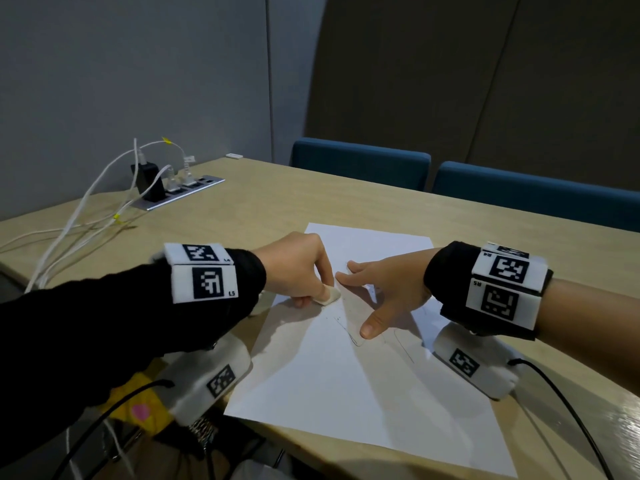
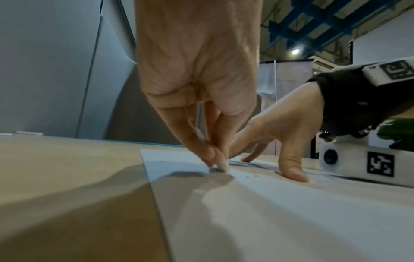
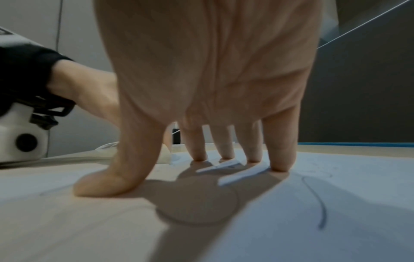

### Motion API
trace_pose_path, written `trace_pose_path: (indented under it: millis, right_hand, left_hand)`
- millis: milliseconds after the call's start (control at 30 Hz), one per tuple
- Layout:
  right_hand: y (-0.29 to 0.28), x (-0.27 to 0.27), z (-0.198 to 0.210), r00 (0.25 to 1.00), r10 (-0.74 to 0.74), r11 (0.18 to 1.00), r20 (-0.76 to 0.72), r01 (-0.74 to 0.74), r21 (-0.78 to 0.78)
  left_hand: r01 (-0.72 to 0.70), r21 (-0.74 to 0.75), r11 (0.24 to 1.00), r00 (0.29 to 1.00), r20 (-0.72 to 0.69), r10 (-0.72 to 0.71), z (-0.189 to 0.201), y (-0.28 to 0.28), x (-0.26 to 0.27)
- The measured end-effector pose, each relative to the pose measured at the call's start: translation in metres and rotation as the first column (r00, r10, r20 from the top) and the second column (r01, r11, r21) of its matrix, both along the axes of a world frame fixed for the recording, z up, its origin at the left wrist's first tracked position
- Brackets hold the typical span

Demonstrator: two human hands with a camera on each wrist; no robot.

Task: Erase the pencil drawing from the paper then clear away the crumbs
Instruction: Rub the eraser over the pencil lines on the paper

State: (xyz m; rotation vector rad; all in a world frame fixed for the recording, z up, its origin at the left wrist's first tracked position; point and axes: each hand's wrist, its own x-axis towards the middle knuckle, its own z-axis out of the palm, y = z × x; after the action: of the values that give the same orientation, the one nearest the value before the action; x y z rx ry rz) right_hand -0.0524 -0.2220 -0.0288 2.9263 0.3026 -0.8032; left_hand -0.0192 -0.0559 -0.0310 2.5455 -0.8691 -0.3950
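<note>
On the tabletop, largest thing first:

Table [image 1: 311, 202]: we see a light wood top that runs to a grey wall, with two blue chair backs [image 1: 360, 161] behind its far edge.

Paper [image 1: 346, 375]: a white sheet lies flat on the table in front of us, turned a little askew, and both hands are on its upper half.

Cables [image 1: 79, 216]: white leads trail over the far left of the table from a power strip [image 1: 180, 190] set into the top (a black plug stands in it).

Right hand [image 1: 384, 292]: we hold it spread wide, grasping nothing; the thumb and the four fingertips [image 3: 280, 166] press down on the paper, the palm arched above it.

Left hand [image 1: 298, 271]: its fingers are curled down and pinch the eraser against the paper, just beside the right hand's fingertips.

Pencil drawing [image 1: 353, 332]: thin curved lines remain on the sheet around and under the right hand; in the right wrist view one dark curve [image 3: 318, 200] runs just right of the little finger (what the lines depict we cannot tell).

Eraser [image 1: 329, 295]: a small whitish block, held between the left thumb and fingers, its lower end touching the paper near the sheet's left edge; in the left wrist view its tip [image 2: 221, 165] meets a smudged grey patch.

Crumbs: a few tiny specks [image 2: 251, 176] lie on the paper between the eraser and the right thumb, too small to say more.
</note>
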Motion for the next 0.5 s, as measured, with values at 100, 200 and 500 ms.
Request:
trace_pose_path:
  millis: [100,200,500]
  right_hand:
    - [0.0,0.0,0.0,1.0,0.0,1.0,-0.002,0.0,0.005]
    - [0.0,0.0,0.0,1.0,-0.004,1.0,0.003,0.004,0.007]
    - [0.001,0.0,-0.001,1.0,0.004,1.0,0.014,-0.004,-0.006]
  left_hand:
    - [0.06,-0.002,0.998,0.996,-0.071,-0.06,-0.002,0.001,-0.01]
    - [0.033,0.007,0.999,0.999,0.003,-0.033,-0.001,0.002,-0.003]
    - [0.019,-0.005,1.0,1.0,-0.023,-0.019,-0.002,0.001,-0.004]
